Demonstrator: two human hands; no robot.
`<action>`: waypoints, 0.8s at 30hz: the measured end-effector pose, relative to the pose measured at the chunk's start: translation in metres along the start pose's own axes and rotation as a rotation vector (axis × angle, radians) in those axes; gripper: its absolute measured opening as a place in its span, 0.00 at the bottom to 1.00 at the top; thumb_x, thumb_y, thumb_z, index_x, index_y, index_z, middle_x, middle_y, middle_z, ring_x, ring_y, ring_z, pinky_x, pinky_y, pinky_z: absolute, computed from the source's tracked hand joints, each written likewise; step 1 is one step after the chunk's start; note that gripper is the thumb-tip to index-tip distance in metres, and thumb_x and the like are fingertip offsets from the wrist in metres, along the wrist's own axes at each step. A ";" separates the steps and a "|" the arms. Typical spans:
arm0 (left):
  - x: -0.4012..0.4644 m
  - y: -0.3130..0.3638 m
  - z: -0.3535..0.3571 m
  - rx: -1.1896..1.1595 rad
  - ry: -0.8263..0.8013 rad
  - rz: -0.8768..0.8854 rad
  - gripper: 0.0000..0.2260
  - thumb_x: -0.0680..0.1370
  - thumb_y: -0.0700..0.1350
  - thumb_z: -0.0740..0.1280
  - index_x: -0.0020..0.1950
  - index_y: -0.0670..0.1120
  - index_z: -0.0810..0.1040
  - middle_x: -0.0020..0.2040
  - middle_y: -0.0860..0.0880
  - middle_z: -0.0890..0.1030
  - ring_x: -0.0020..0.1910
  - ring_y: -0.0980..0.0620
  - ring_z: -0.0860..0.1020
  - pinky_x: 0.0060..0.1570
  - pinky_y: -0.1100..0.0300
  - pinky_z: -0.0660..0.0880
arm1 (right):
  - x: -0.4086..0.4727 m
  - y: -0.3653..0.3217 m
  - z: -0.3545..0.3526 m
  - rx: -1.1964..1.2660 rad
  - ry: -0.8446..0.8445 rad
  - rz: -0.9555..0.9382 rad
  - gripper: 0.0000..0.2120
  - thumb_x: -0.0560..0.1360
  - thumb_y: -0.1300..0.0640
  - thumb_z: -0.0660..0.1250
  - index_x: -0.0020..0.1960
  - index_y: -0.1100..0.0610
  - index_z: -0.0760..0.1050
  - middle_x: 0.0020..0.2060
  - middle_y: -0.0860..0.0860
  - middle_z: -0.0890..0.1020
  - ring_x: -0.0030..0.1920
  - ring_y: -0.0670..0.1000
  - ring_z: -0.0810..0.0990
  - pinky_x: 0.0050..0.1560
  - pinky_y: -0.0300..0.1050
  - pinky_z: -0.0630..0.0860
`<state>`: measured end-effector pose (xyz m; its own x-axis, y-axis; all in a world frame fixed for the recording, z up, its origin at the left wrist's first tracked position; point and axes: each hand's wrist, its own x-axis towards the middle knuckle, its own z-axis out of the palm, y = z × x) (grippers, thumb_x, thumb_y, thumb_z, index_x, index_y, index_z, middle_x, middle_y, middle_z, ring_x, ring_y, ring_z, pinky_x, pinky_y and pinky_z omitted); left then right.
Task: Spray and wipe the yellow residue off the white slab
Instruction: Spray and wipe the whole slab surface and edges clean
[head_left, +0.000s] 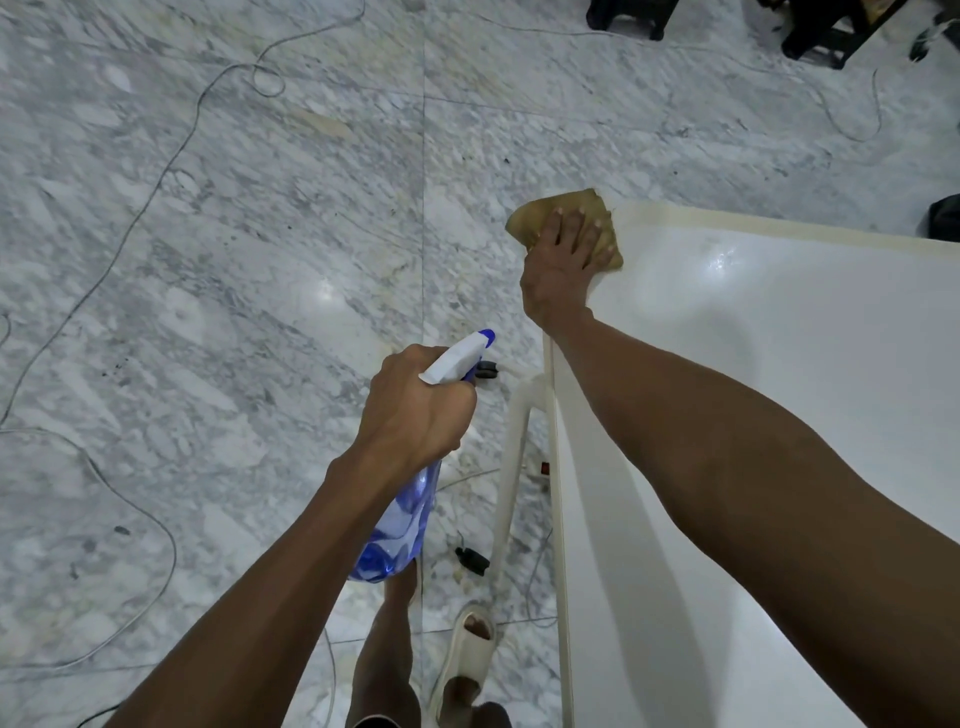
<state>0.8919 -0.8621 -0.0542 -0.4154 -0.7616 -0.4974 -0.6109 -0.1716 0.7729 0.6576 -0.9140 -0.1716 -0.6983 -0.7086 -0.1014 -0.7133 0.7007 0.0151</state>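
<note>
**Wiping the far corner**

My right hand (563, 260) lies flat, fingers spread, pressing the brown cloth (540, 215) on the white slab's (779, 364) far corner. My left hand (415, 410) grips the spray bottle (400, 525) over the floor. I think I should rub next, along the yellowish far edge (753, 224).

White slab (753, 364): glossy, flat, horizontal, with a yellowish band along its far edge. Cloth (566, 218): tan, crumpled, lying flat on the slab's far left corner and overhanging the corner, pinned under my right grip (563, 260). Spray bottle (405, 514): translucent blue body, white head, blue nozzle tip; held in my left grip (415, 410) off the slab's left edge, nozzle pointing away from me.
</note>
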 end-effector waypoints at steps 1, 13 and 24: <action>-0.004 -0.001 0.001 0.000 -0.005 0.004 0.10 0.72 0.38 0.63 0.45 0.33 0.79 0.41 0.33 0.83 0.33 0.33 0.81 0.31 0.50 0.77 | -0.007 0.001 0.001 0.002 0.001 -0.007 0.31 0.83 0.56 0.57 0.80 0.60 0.47 0.79 0.63 0.51 0.79 0.68 0.46 0.73 0.71 0.42; -0.094 -0.030 0.029 -0.064 0.022 0.008 0.11 0.71 0.37 0.63 0.47 0.31 0.79 0.44 0.32 0.83 0.25 0.44 0.78 0.32 0.50 0.78 | -0.112 0.036 0.012 -0.003 0.025 -0.048 0.32 0.82 0.56 0.58 0.80 0.60 0.48 0.79 0.63 0.51 0.78 0.68 0.47 0.74 0.72 0.43; -0.204 -0.078 0.060 -0.167 0.083 -0.041 0.09 0.72 0.38 0.66 0.46 0.33 0.80 0.38 0.35 0.82 0.21 0.49 0.76 0.33 0.54 0.75 | -0.256 0.081 0.013 0.033 -0.037 -0.118 0.39 0.80 0.50 0.63 0.81 0.60 0.45 0.80 0.62 0.48 0.79 0.66 0.43 0.75 0.70 0.42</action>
<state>0.9836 -0.6558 -0.0367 -0.3312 -0.7998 -0.5006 -0.5025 -0.2995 0.8111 0.7795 -0.6752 -0.1575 -0.6061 -0.7835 -0.1370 -0.7878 0.6151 -0.0322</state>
